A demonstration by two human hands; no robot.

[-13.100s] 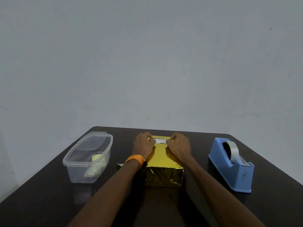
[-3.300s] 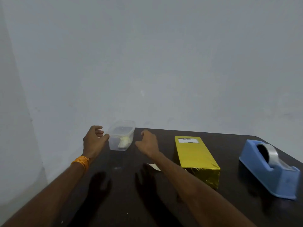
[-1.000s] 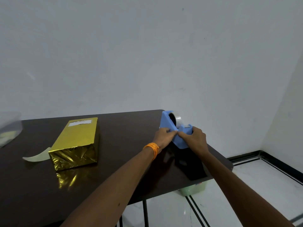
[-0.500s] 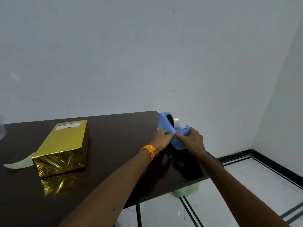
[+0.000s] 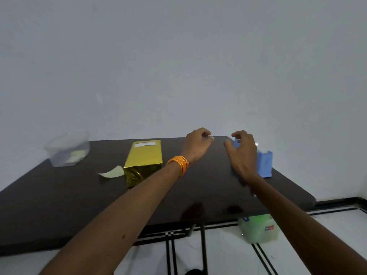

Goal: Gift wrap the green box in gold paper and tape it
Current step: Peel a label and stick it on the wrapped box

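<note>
Dark surface (image 5: 59, 205). Gold-wrapped box (image 5: 143, 157) lies left of centre, fully covered. Blue tape dispenser (image 5: 265, 163) sits at the right edge. Hands hover apart: right hand (image 5: 243, 155) loose, empty; left hand (image 5: 195, 144) pinching. Paper scrap (image 5: 111, 172) lies beside the box. Smallest: pale tape strip (image 5: 211, 138) in that pinch, probably for a seam.

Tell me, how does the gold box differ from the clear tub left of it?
The gold box is opaque and shiny; the clear tub is see-through. The gold box is wrapped shut, with a white label on top; the clear tub is open-topped, with pale bits inside. Both rest on the dark table.
</note>
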